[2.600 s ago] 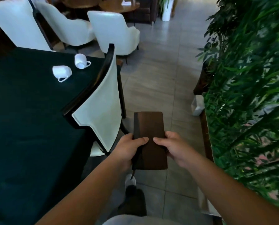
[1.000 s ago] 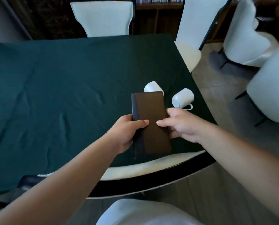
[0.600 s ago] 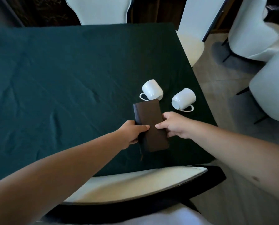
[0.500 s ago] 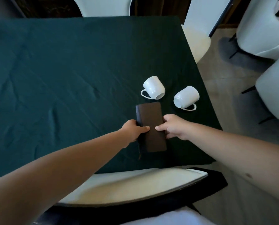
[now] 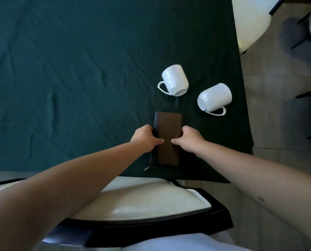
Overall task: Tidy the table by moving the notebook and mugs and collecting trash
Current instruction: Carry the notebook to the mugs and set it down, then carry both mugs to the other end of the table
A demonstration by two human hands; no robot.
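Two bare hands are setting a brown notebook (image 5: 168, 140) down on a green-clothed table (image 5: 69, 78), w/ two white mugs just beyond it.

Left hand (image 5: 146, 139) and right hand (image 5: 188, 140) are each gripping a long edge of the notebook, fingers curled round the sides, thumbs on the cover; it's lying flat or nearly so near the table's front edge, above a chair back (image 5: 142, 201). Left mug (image 5: 174, 80) and right mug (image 5: 214, 98) are lying tipped on their sides, apart from each other. Judging by this: notebook step nearly done, mugs not yet moved, no trash visible in view.
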